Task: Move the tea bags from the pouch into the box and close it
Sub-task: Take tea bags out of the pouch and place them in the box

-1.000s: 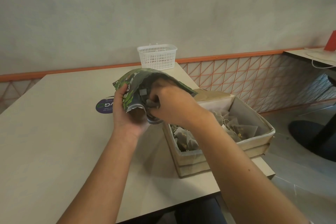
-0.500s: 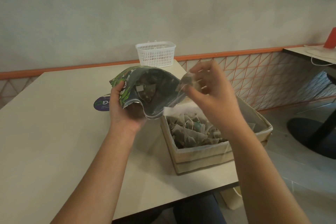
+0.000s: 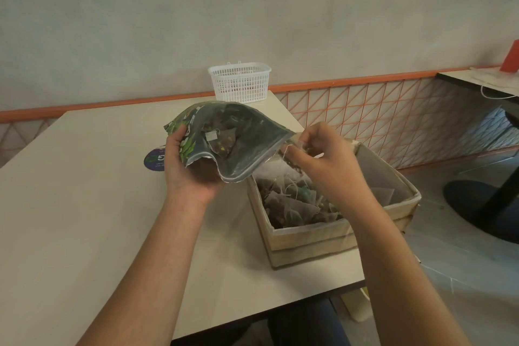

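tea bag now lower (over box)

Not much to read here: the round dark sticker on the table shows a green circular logo and lines of print too small to make out. The pouch carries pale lettering on its green side, creased and illegible.

One pouch, box, basket
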